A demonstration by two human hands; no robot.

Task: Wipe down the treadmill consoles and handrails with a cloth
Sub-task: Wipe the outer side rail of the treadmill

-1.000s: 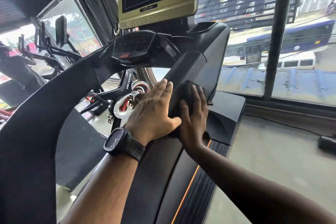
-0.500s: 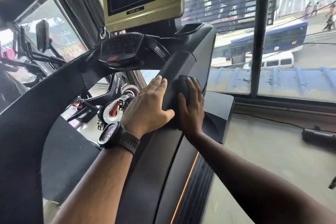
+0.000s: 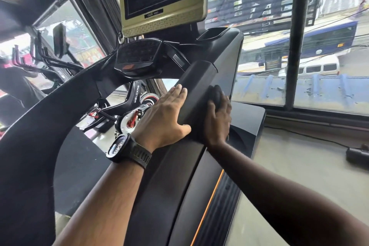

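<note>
The left hand [image 3: 163,118] lies flat on the handrail [image 3: 197,78], fingers straight, thumb over its top. The right hand [image 3: 217,124] seems to curl its fingers round the dark cloth [image 3: 216,94], pressed beneath them against the rail's outer side.

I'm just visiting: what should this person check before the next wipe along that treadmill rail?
1. Grip: ok, the right hand holds the cloth.
2. Contact: ok, the cloth is pressed at the right side of the handrail.
3. Bracing: ok, the left hand lies flat on its left side.
4. Path: ok, nothing shows on the handrail up toward the console.
5. Wiped already: cannot tell, the black finish hides dust.
</note>
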